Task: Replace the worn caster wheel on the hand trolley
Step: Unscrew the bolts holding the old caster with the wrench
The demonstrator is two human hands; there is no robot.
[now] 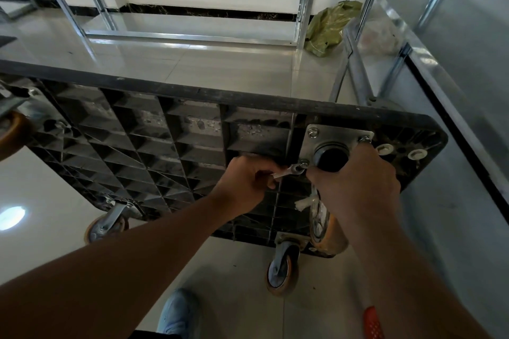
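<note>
My left hand grips a small silver wrench, its fingers curled round the handle, so most of the handle is hidden in my fist. The head of the wrench sits on a bolt at the near left corner of the metal mounting plate. My right hand is just beside it and holds the black caster wheel from the near side; the fingers wrap round it, so I see only the top of the wheel. The plate is fixed to the ribbed black underside of the hand trolley, which stands on its side on the tiled floor.

Under my right wrist an orange wheel is partly covered by my arm. Another caster is below my hands, one more is below my left forearm, and a fourth one is cut off at the left edge. Far beyond my right hand lies a green bag. I cannot read any label or writing.
</note>
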